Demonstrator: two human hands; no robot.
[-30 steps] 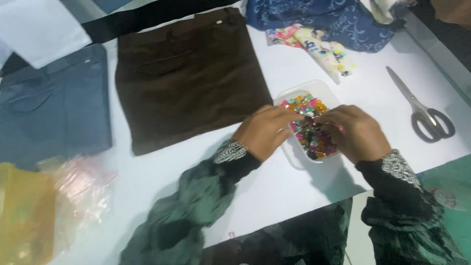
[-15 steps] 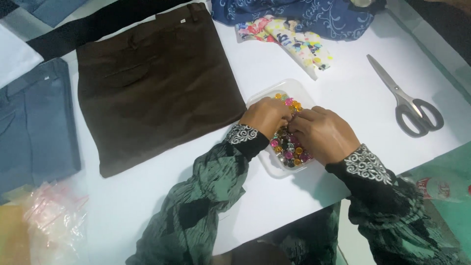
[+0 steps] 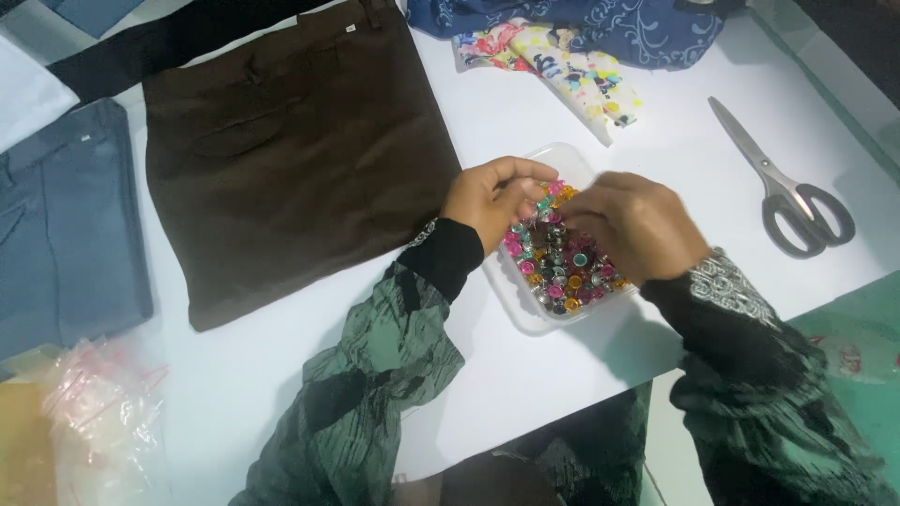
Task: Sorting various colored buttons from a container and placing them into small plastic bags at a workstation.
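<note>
A clear plastic tray full of small round studs in pink, gold, green and silver sits on the white table, just right of a folded brown pair of trousers. My left hand hovers over the tray's far left corner, fingertips pinched together above the pile. My right hand is blurred, its fingers curled down into the far side of the tray and almost touching the left hand. Whether either hand holds a stud is hidden.
Grey-handled scissors lie on the table to the right. Floral cloth and dark blue patterned cloth lie beyond the tray. A folded blue garment lies at the left and crumpled plastic bags at the near left.
Both hands have stayed over the tray, fingers moving among the studs and drawing closer together. The view has shifted a little.
</note>
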